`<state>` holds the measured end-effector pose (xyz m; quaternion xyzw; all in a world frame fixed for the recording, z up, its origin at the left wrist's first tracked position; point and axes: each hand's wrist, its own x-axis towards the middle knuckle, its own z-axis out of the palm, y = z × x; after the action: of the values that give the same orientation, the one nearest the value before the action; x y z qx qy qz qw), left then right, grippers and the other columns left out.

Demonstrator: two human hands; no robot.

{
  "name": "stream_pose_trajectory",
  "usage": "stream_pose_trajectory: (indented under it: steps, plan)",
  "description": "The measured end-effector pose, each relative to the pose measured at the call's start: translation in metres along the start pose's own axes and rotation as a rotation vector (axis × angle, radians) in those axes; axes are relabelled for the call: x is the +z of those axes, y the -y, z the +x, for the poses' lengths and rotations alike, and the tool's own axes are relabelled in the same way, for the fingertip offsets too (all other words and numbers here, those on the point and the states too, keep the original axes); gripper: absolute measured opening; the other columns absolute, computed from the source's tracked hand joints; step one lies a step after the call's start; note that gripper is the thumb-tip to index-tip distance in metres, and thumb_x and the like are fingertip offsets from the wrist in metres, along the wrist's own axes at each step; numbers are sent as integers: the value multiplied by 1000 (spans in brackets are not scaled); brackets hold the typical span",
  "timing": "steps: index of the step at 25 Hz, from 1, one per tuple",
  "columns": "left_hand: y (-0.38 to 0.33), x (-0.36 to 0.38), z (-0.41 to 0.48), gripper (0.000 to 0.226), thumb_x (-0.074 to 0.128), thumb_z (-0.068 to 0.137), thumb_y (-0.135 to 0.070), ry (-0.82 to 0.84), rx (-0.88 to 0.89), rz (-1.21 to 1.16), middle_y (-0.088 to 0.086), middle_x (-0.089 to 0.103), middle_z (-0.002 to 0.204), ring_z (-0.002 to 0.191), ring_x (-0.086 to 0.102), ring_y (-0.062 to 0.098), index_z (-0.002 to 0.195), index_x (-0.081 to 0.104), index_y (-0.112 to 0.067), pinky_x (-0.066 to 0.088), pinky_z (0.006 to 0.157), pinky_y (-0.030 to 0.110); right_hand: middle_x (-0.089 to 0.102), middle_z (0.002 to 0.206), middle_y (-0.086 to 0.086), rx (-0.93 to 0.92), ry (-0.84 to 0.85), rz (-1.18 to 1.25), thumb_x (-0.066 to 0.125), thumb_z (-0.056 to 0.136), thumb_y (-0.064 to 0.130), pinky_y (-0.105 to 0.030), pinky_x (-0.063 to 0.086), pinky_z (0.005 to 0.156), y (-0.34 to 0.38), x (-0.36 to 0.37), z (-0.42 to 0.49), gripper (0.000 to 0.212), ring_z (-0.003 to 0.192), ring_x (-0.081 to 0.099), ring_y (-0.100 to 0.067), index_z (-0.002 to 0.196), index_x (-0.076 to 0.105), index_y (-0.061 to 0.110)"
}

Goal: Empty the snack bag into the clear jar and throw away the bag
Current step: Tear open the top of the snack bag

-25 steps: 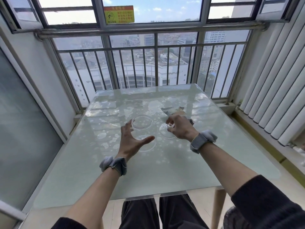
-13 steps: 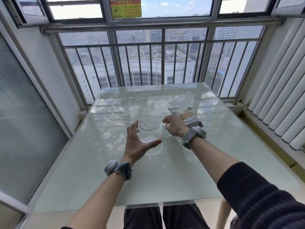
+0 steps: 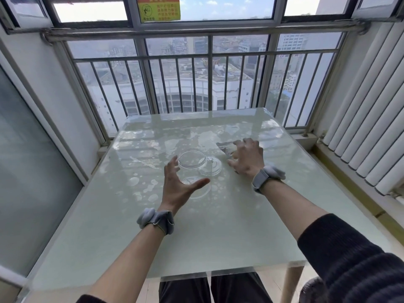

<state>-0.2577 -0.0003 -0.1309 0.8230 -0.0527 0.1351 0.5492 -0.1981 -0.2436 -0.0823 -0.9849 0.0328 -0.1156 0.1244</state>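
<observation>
Hands: left hand spread wide beside the clear jar; right hand splayed over the snack bag, empty.
Risk: a knock could tip the jar or slide the lid on the glossy worktop.

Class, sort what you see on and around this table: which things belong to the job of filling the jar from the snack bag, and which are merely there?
Belonging to the job:
clear jar
jar lid
snack bag
left hand
right hand

Merely there:
glass table
railing
yellow notice
blinds
</observation>
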Motion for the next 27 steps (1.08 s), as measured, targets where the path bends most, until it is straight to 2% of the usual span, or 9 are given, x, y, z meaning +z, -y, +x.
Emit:
stream_pose_trajectory:
  steps: [3, 8, 10, 12, 15, 19, 21, 24, 27]
  plan:
    - [-2, -1, -4, 132, 90, 51, -70, 3, -43, 5, 1, 40, 157, 141, 44, 18, 157, 29, -22, 41, 117, 45, 37, 150, -18, 165, 96, 23, 71, 75, 61, -53, 31, 112, -9, 8, -4, 87, 142, 30, -44, 146, 38, 25]
    - [-6, -8, -18, 127, 90, 61, -66, 21, -96, 37, 4, 33, 160, 148, 34, 17, 158, 26, -15, 30, 120, 33, 49, 138, -22, 310, 149, 236, 72, 74, 59, -48, 44, 103, -17, 10, -17, 92, 126, 50, -43, 146, 32, 19]
    - [-8, -8, -29, 108, 84, 68, -68, -49, -102, 36, 4, 38, 146, 136, 43, 19, 148, 36, -13, 39, 115, 35, 49, 136, -23, 308, 111, 280, 72, 77, 54, -47, 45, 101, -18, 9, -26, 87, 124, 50, -44, 144, 34, 15]
    - [-12, -7, -44, 85, 72, 70, -76, -152, -98, 52, 0, 42, 124, 111, 52, 19, 125, 45, -17, 47, 98, 31, 47, 134, -24, 313, 71, 335, 72, 79, 51, -48, 45, 100, -18, 9, -42, 83, 123, 50, -45, 143, 35, 12]
    - [-17, -2, -64, 59, 64, 78, -70, -242, -86, 45, 0, 47, 101, 83, 50, 18, 103, 47, -19, 41, 73, 25, 45, 134, -25, 301, -4, 502, 73, 82, 42, -48, 45, 102, -20, 13, -70, 81, 122, 49, -45, 144, 33, 8]
    - [-31, 15, -79, 19, 71, 95, -37, 63, -36, 9, -4, 67, 88, 76, 63, 11, 97, 60, -21, 50, 69, 23, 45, 138, -20, 274, -64, 887, 73, 86, 27, -35, 47, 94, -25, 12, -108, 79, 117, 52, -31, 150, 29, 10]
    - [-42, 26, -83, 26, 70, 96, -38, 223, -49, -36, -3, 70, 103, 91, 68, 15, 112, 63, -18, 58, 79, 28, 50, 138, -17, 227, -59, 1057, 73, 87, 22, -26, 49, 87, -24, 10, -127, 78, 115, 57, -26, 150, 29, 12]
    - [-60, 39, -81, 57, 68, 96, -45, 345, -105, -94, 1, 65, 128, 110, 67, 18, 139, 53, -12, 57, 97, 41, 53, 137, -14, 99, -19, 1169, 76, 86, 17, -22, 56, 82, -21, 6, -147, 81, 115, 62, -20, 151, 27, 16]
    - [-70, 46, -73, 60, 69, 95, -47, 347, -118, -150, 2, 65, 134, 117, 66, 17, 140, 49, -13, 55, 102, 40, 51, 141, -12, -10, 71, 1193, 81, 85, 20, -30, 55, 98, -18, 7, -156, 89, 125, 59, -19, 153, 24, 19]
